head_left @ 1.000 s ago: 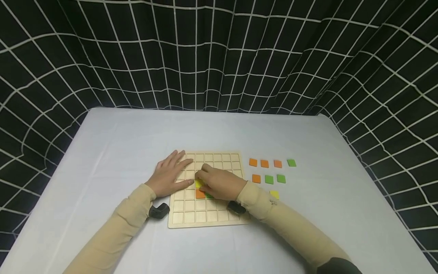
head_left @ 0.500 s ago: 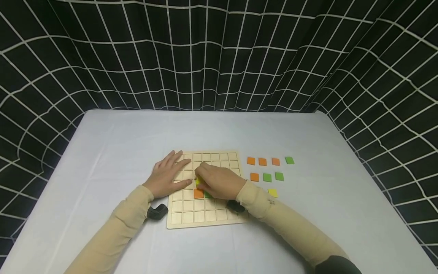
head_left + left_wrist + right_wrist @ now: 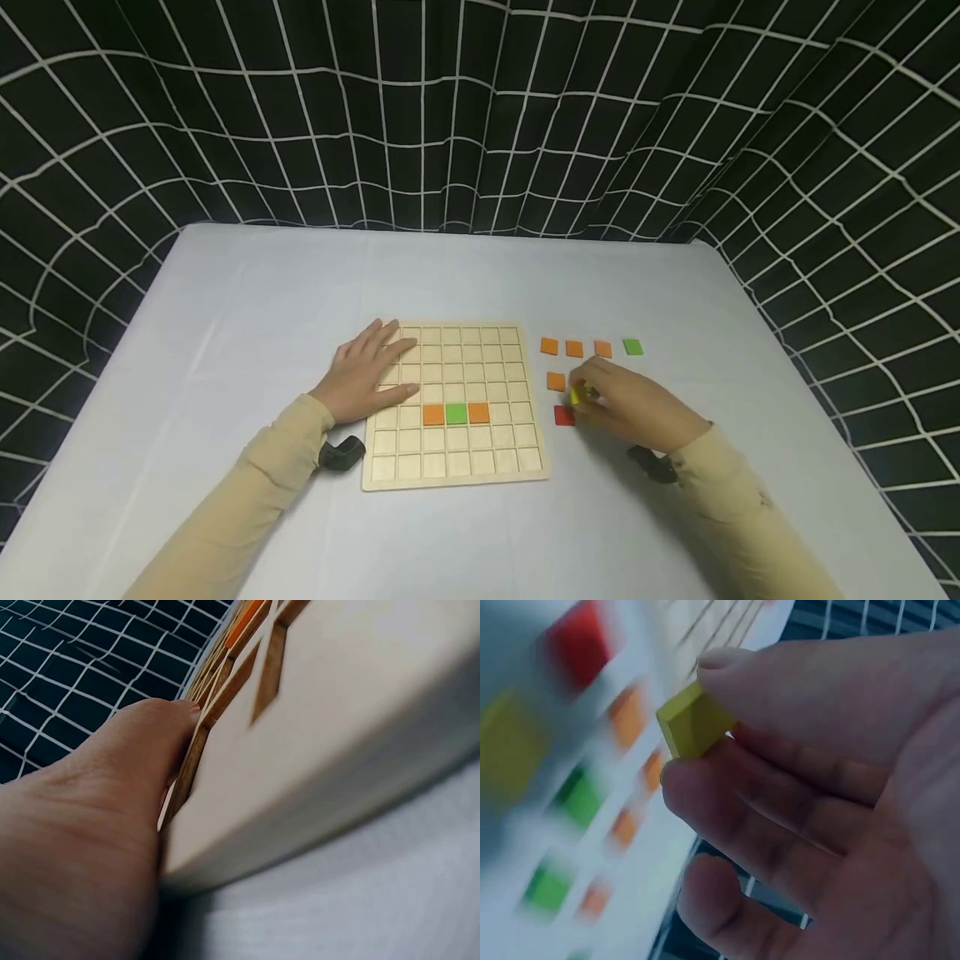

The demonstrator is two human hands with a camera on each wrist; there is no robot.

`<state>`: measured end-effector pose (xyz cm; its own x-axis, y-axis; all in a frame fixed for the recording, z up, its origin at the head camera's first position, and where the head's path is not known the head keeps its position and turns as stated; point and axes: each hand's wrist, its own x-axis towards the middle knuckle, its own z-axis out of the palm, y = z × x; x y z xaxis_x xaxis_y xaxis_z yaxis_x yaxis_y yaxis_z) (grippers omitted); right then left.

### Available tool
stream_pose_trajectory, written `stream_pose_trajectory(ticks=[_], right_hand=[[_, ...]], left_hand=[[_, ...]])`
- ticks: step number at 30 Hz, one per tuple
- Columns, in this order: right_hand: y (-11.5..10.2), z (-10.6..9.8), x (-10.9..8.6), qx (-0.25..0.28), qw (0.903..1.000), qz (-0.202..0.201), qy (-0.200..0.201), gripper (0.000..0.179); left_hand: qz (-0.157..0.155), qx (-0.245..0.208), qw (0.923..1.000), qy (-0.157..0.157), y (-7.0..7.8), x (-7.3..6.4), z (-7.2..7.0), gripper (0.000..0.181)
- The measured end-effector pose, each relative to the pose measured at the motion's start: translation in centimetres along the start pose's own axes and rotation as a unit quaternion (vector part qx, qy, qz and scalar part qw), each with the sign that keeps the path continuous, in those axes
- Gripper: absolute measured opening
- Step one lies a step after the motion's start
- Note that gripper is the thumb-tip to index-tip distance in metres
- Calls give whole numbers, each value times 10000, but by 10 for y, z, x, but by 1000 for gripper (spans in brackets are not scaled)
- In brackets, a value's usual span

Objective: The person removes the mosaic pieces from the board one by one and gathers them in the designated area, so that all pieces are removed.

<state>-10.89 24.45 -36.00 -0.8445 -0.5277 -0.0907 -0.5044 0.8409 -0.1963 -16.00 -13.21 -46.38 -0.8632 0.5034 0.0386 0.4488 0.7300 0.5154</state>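
Right hand [image 3: 626,408] has come off the board since the earlier frames and carried the yellow tile [image 3: 576,396] out to the loose tiles at the board's 3 o'clock. The row it uncovered now reads orange, green, orange; the yellow cell above that row is bare again.

Head view: I see my left hand [image 3: 366,375] flat, fingers straight, pressing the wooden grid board's [image 3: 454,467] 9 o'clock edge. Right hand pinches the yellow tile just above the table [image 3: 225,350], red tile [image 3: 564,415] at its 7 o'clock, one orange tile [image 3: 556,381] at its 10 o'clock. Three orange tiles and a green tile [image 3: 632,347] run in a row at 12 o'clock. Some loose tiles are hidden under the hand.

Left wrist view: only my thumb [image 3: 142,742] lying against the board rim [image 3: 330,772], slots seen edge-on. Hand is relaxed, grasping nothing.

Right wrist view: yellow tile [image 3: 694,720] is clamped between thumb and index fingertip [image 3: 727,660], tilted, one corner sticking out. Background tiles are blurred.

To do this well, in my judgement: lower the tile flat, pick a bare patch clear of the red and orange neighbours, open the pinch only once it touches. Keep the left palm down so the board doesn't slide.
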Motion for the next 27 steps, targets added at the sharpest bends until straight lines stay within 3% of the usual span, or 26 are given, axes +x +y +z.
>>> stream_pose_trajectory(ticks=[4, 6, 14, 19, 23, 27], right_hand=[[24, 5, -20, 27, 9963, 794, -325, 27], [31, 9, -25, 42, 9940, 989, -459, 27], [42, 19, -30, -127, 9925, 1131, -455, 27], [39, 16, -28, -177, 9921, 1134, -505, 28], [22, 10, -19, -360, 9953, 857, -258, 30], [-8, 10, 2, -387, 9984, -198, 353, 29]], left_hand=[[30, 112, 9999, 46, -5, 2, 0, 72], [17, 118, 9999, 50, -5, 2, 0, 73], [-44, -68, 10000, -29, 1, 0, -6, 72], [-31, -94, 9999, -37, 7, 0, -8, 71], [4, -177, 9998, -25, 11, -1, -8, 70], [-34, -150, 9999, -8, 11, -2, -8, 70]])
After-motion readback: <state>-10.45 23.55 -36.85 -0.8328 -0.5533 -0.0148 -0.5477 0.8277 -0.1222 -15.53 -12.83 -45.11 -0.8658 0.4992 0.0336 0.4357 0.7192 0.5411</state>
